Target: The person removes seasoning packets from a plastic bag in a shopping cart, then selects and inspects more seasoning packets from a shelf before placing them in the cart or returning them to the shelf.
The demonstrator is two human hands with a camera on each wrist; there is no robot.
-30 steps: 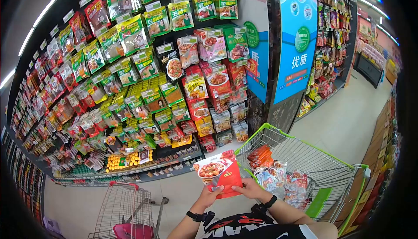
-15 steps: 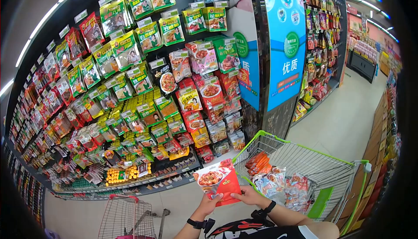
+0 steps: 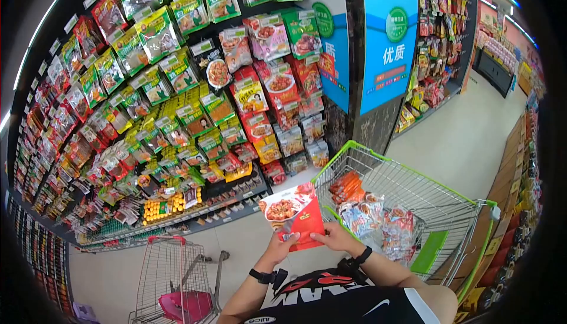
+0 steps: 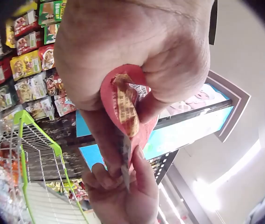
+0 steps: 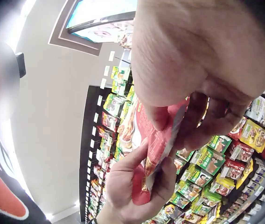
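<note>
L hand (image 3: 277, 249) & R hand (image 3: 341, 238) – grip unchanged – still pinch red food pkt's (image 3: 304, 223) near edge, left of cart (image 3: 430, 252), so pkt's outside it.

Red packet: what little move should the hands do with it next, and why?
Maybe the left hand and right hand should carry the red packet sideways over the green-edged cart. Both pinch its lower end, the cart is close on the right, and other packets lie inside it.
</note>
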